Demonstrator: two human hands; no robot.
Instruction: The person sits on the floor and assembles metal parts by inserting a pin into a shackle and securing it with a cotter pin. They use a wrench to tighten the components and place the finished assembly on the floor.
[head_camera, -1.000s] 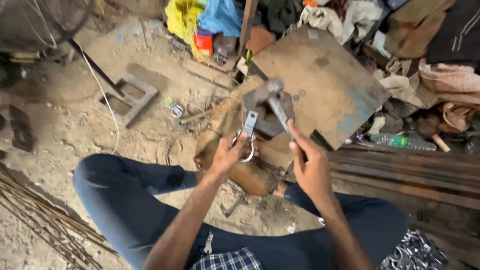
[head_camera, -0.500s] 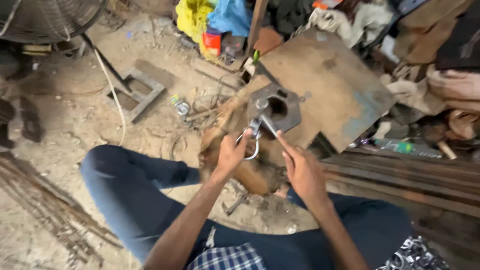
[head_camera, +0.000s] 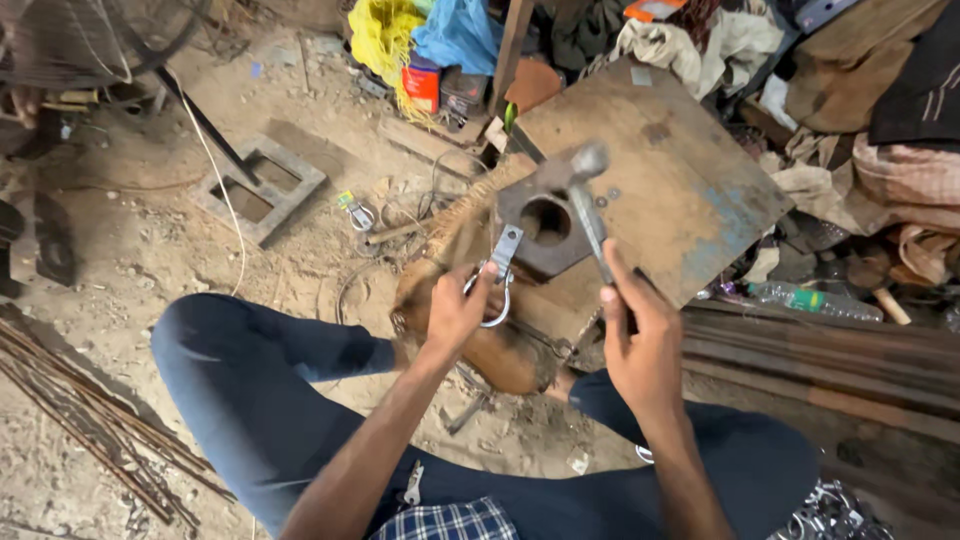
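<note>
Two hands work at frame centre: the left hand (head_camera: 455, 310) pinches a small bent metal clasp (head_camera: 498, 275) against the holed steel block (head_camera: 545, 215); the right hand (head_camera: 640, 345) is clenched round a hammer (head_camera: 590, 205). The clasp looks stiff, light and sharp-edged, best held by its curved loop.

Open dirt floor (head_camera: 150, 260) lies to the left, broken only by a square metal frame (head_camera: 262, 185) and a bundle of rods (head_camera: 90, 420). To the right, stacked bars (head_camera: 830, 360) and heaped cloth (head_camera: 880, 170) crowd the rusty plate (head_camera: 670, 180).
</note>
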